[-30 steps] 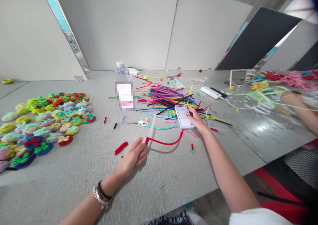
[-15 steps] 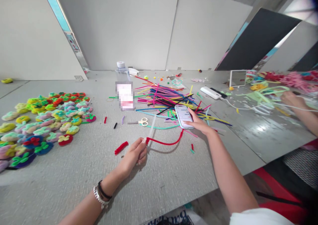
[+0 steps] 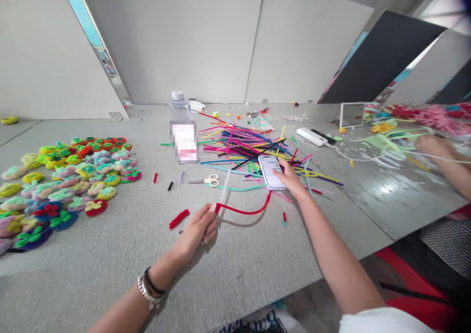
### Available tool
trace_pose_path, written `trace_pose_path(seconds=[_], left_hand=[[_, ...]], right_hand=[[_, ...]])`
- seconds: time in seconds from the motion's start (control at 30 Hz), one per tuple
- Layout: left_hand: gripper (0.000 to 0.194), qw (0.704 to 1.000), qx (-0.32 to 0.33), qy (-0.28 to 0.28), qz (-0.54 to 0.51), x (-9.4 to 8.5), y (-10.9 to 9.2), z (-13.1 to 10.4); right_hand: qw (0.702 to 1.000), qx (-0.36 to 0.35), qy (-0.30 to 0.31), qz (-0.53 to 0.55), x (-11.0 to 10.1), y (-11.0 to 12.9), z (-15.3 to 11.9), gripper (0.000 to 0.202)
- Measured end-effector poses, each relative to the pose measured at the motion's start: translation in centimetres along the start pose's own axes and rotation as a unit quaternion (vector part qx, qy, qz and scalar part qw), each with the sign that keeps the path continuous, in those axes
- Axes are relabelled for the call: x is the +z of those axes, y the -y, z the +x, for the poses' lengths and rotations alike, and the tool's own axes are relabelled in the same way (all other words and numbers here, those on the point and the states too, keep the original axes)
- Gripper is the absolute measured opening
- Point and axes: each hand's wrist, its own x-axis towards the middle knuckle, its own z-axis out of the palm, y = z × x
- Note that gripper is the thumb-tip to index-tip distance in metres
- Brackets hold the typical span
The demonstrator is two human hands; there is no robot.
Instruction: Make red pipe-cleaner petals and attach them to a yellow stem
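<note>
My left hand (image 3: 198, 225) pinches one end of a red pipe cleaner (image 3: 245, 212), which sags in a curve above the table toward the phone. A smartphone (image 3: 271, 171) with a lit screen is in my right hand (image 3: 289, 177), its thumb over the glass. Behind the phone lies a heap of many-coloured pipe cleaners (image 3: 239, 139). A translucent strip (image 3: 225, 188) runs just beyond my left fingertips. Left of that hand rests a thick, coiled red piece (image 3: 179, 219). Scissors (image 3: 206, 180) with pale handles lie farther back.
Fuzzy flower-shaped pieces (image 3: 66, 186) cover the left of the table. A bottle (image 3: 179, 108) stands at the back, its front blurred. A white power bank (image 3: 311, 137) with a cable lies right of the heap. At far right a co-worker's hands (image 3: 430, 146) are among green strips.
My right thumb has shifted upward over the phone screen, and the right hand has moved slightly. The left hand keeps its pinch on the red pipe cleaner.
</note>
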Motion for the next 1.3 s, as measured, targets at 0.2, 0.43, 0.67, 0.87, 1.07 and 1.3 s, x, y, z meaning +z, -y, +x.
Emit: trace_pose_path(seconds=[0.2,0.43,0.67,0.87,1.07,1.3], left_hand=[[0.036,1.0,0.0,0.002,-0.003,0.0,0.0,0.0],[0.036,1.0,0.001,0.002,-0.004,0.0,0.0,0.1],[0.036,1.0,-0.001,-0.001,0.0,0.2,-0.2,-0.1],[0.035,1.0,-0.004,-0.001,-0.002,0.1,-0.1,0.0],[0.036,1.0,-0.001,0.002,-0.008,0.1,-0.1,0.0],[0.035,1.0,0.001,-0.001,0.0,0.1,-0.1,-0.1]], right_hand=[[0.999,0.023,-0.028,-0.039,0.5,0.1,0.3,0.068],[0.997,0.029,-0.027,-0.061,0.4,0.5,0.1,0.066],[0.995,0.036,-0.036,-0.087,0.5,1.3,-0.2,0.065],[0.995,0.037,-0.037,-0.083,0.5,1.2,-0.1,0.065],[0.997,0.026,-0.029,-0.06,0.2,0.7,0.0,0.061],[0.996,0.033,-0.03,-0.078,0.2,1.2,-0.2,0.064]])
